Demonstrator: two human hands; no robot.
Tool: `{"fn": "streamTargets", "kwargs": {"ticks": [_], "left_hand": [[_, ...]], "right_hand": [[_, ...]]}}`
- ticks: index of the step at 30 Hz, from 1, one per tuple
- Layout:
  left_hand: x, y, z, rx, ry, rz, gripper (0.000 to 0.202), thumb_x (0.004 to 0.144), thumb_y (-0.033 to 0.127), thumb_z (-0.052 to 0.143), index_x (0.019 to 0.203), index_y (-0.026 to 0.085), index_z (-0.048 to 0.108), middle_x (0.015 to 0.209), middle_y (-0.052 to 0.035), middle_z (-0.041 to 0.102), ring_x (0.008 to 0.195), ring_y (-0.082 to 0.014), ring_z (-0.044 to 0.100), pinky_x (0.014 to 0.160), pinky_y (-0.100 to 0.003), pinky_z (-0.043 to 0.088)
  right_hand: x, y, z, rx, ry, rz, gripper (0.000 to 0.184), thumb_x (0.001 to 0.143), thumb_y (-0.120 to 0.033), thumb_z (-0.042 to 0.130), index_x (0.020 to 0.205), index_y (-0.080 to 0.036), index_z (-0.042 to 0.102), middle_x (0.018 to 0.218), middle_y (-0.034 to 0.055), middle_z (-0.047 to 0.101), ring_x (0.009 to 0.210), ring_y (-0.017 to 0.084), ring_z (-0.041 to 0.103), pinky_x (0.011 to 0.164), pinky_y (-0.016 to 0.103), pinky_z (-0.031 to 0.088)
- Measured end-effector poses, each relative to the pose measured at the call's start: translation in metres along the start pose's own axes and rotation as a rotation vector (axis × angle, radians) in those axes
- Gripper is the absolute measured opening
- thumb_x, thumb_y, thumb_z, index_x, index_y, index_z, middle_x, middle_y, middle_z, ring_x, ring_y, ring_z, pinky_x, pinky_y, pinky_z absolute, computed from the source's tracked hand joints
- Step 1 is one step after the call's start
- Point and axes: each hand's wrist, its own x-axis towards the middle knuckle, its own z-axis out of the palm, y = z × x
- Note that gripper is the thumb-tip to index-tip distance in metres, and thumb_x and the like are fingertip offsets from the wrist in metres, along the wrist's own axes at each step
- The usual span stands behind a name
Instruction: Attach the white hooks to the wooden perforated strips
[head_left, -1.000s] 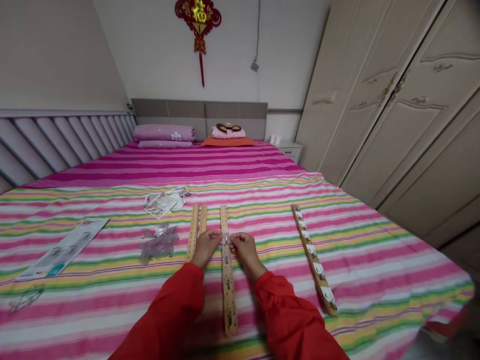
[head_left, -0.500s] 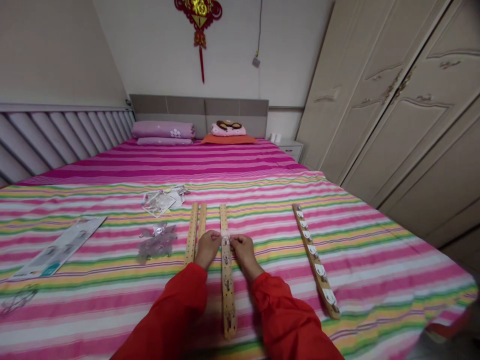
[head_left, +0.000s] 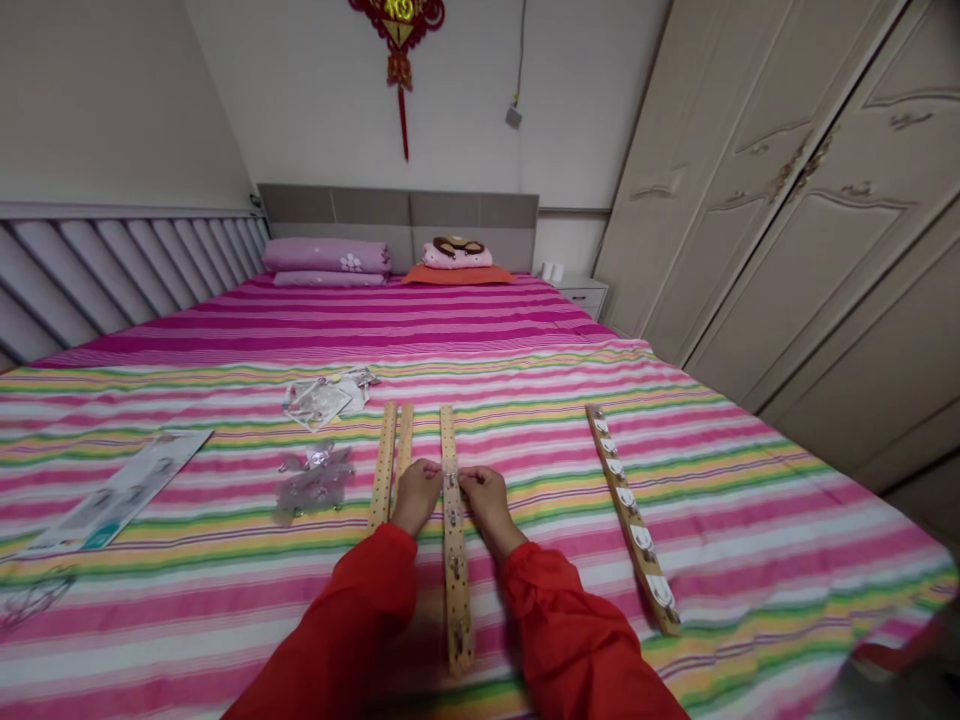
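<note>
A narrow wooden strip with rows of holes (head_left: 456, 550) lies lengthwise before me, several clear hooks with metal prongs spaced along its near part. Across its upper half, a clear adhesive hook (head_left: 451, 478) lies between my fingertips. My left hand (head_left: 417, 494) pinches at its left edge, thumb and forefinger together. From the right side, my right hand (head_left: 486, 500) is closed in the same kind of pinch. The fingertips partly hide the hook's edges. Just left of the strip are two bare perforated wooden strips (head_left: 383, 460), one partly behind my left hand.
To the right lies a wooden strip (head_left: 634, 535) bearing several white hooks. On the left are a pile of clear hooks (head_left: 315, 482), crumpled packaging (head_left: 330, 397), a long hook package (head_left: 124, 492) and a wiry bundle (head_left: 39, 597). Everything rests on a striped bedspread (head_left: 547, 620).
Both hands stay at the same spot on the strip. The whitish piece between my fingertips now looks clearer and flatter against the wood. Other things have not moved.
</note>
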Motion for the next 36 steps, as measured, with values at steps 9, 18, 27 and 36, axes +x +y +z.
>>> {"fn": "streamTargets", "kwargs": {"ticks": [9, 18, 27, 36], "left_hand": [[0.0, -0.002, 0.001, -0.078, -0.015, 0.032, 0.024, 0.064, 0.017, 0.061, 0.088, 0.015, 0.067, 0.073, -0.0019, 0.068, 0.071, -0.0148, 0.064, 0.067, -0.025, 0.048], [-0.001, 0.0, -0.001, -0.066, -0.088, 0.066, 0.024, 0.062, 0.011, 0.062, 0.083, 0.013, 0.074, 0.078, -0.0061, 0.072, 0.076, -0.0176, 0.065, 0.075, -0.029, 0.05], [-0.006, 0.002, -0.003, 0.002, -0.085, 0.087, 0.024, 0.066, 0.011, 0.063, 0.086, 0.015, 0.075, 0.086, -0.0061, 0.072, 0.084, -0.018, 0.065, 0.081, -0.028, 0.048], [-0.009, 0.003, -0.002, -0.012, -0.093, 0.062, 0.03, 0.068, 0.008, 0.058, 0.091, 0.016, 0.075, 0.079, -0.0065, 0.075, 0.079, -0.0192, 0.067, 0.075, -0.028, 0.05]], "right_hand": [[-0.003, 0.0, 0.0, 0.006, -0.018, -0.001, 0.033, 0.057, -0.026, 0.064, 0.086, -0.016, 0.074, 0.045, -0.0066, 0.057, 0.043, 0.012, 0.048, 0.045, 0.023, 0.04], [-0.005, -0.004, -0.002, -0.062, -0.137, -0.066, 0.03, 0.064, -0.028, 0.061, 0.089, -0.024, 0.076, 0.08, -0.0001, 0.076, 0.077, 0.023, 0.067, 0.072, 0.037, 0.054], [-0.008, -0.002, -0.003, -0.289, -0.137, -0.21, 0.033, 0.073, -0.019, 0.053, 0.095, -0.024, 0.076, 0.085, 0.0025, 0.075, 0.085, 0.025, 0.066, 0.088, 0.039, 0.048], [-0.005, 0.0, -0.003, -0.28, -0.084, -0.176, 0.028, 0.069, -0.022, 0.058, 0.089, -0.02, 0.077, 0.077, 0.0017, 0.068, 0.081, 0.02, 0.061, 0.082, 0.033, 0.048]]}}
